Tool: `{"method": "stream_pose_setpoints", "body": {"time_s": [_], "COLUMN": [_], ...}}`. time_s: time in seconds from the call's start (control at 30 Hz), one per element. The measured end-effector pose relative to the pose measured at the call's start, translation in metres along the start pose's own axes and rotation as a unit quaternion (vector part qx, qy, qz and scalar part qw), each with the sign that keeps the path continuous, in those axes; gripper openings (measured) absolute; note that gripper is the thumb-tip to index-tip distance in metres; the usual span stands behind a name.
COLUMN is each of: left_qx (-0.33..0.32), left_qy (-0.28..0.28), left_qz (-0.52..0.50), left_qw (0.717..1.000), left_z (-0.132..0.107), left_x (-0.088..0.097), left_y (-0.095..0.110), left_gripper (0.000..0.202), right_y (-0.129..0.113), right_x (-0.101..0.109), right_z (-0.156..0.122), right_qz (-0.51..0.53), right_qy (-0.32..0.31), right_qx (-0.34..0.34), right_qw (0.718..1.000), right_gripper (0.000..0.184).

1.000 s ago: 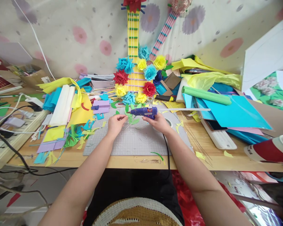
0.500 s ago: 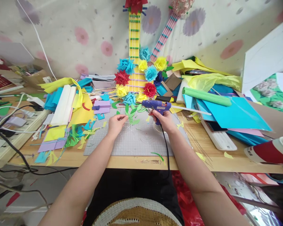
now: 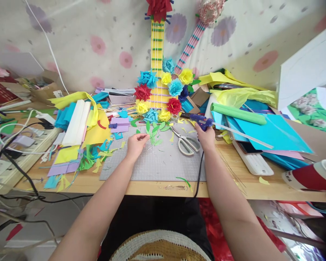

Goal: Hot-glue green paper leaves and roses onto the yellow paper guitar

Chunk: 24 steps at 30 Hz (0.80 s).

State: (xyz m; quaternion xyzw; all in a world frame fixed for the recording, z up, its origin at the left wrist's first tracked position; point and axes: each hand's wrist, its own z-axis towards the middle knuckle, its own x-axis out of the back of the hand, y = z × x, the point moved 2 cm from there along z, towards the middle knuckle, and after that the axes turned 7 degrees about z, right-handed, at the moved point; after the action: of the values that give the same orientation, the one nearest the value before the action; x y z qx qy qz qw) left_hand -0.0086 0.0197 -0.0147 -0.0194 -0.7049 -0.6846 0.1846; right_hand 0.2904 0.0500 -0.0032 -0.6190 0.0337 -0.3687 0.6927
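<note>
Purple-blue glue gun [image 3: 202, 122] grasped in right grip [image 3: 207, 137]; left grip [image 3: 136, 145] pinching green sprig [image 3: 153, 137]; cup lettering [image 3: 288, 175] unreadable.

left hand [image 3: 136, 148] pinching | right hand [image 3: 207, 137] curled | hands apart | forearms [image 3: 114, 190] stretched forward

hard plastic glue gun [image 3: 203, 122] with a smooth look, thin paper leaves [image 3: 153, 135], metal-bladed scissors [image 3: 182, 137], flat dull mat [image 3: 163, 167], smooth wood table [image 3: 154, 186], crinkly paper flowers [image 3: 174, 106], shiny blue sheet [image 3: 282, 131], bumpy green paper roll [image 3: 237, 114]
</note>
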Motion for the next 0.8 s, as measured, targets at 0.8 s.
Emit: {"method": "stream_pose_setpoints", "body": {"time_s": [0.8], "left_qx": [-0.041], "left_qy": [-0.049], "left_qz": [0.003], "left_qw": [0.998], "left_z": [-0.006], "left_x": [0.001], "left_y": [0.002], "left_gripper": [0.024], "right_y": [-0.083], "right_x": [-0.072], "right_z": [-0.073], "right_qz": [0.250], "right_qy": [-0.408], "right_qx": [-0.082], "right_qw": [0.874], "right_gripper": [0.052]}}
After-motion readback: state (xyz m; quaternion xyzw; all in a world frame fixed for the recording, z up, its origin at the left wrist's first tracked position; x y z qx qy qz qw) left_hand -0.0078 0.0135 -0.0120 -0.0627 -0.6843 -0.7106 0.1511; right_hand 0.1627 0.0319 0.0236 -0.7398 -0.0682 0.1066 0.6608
